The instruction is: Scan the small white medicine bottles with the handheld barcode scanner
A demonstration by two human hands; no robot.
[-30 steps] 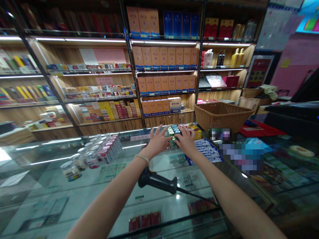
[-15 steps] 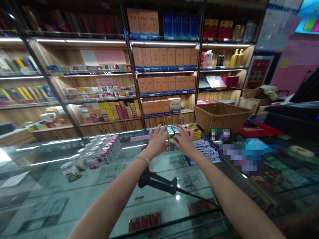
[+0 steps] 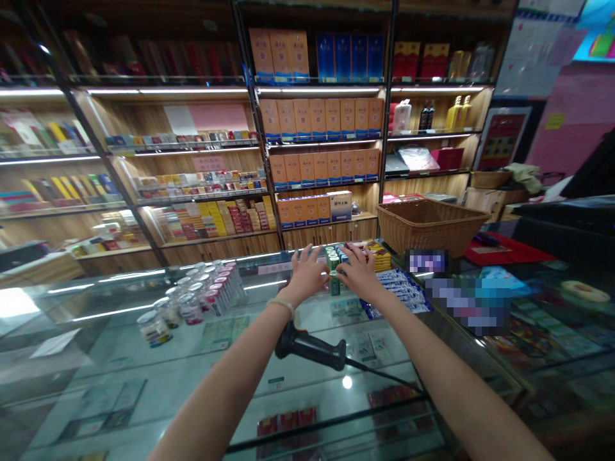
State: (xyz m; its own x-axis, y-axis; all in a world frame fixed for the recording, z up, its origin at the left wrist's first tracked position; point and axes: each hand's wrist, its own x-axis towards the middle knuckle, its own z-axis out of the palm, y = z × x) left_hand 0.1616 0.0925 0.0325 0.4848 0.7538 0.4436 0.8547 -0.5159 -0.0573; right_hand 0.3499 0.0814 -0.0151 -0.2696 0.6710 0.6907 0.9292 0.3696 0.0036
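My left hand (image 3: pixel 307 276) and my right hand (image 3: pixel 359 272) reach forward over the glass counter. A small green container (image 3: pixel 334 283) stands upright between them, gripped from both sides by thumbs and fingertips. The other fingers are spread and raised. Right behind it are taller green packs (image 3: pixel 332 256) and blue packs, partly hidden by my right hand. Below my left wrist lies a black handheld scanner (image 3: pixel 312 349), its cable running right under my right forearm. Blue-and-white stick packs (image 3: pixel 401 288) lie fanned beside my right wrist.
Clear-lidded jars (image 3: pixel 154 328) and pink-white tubs stand in rows on the left of the glass counter (image 3: pixel 192 378). Yellow boxes (image 3: pixel 379 256) are stacked behind my right hand. A wicker basket (image 3: pixel 427 227) sits at the back right. Shelves of boxes (image 3: pixel 307 169) line the wall.
The view has shifted slightly, so things appear a little further right and lower. Both hands stay around the small green container, with little visible movement.
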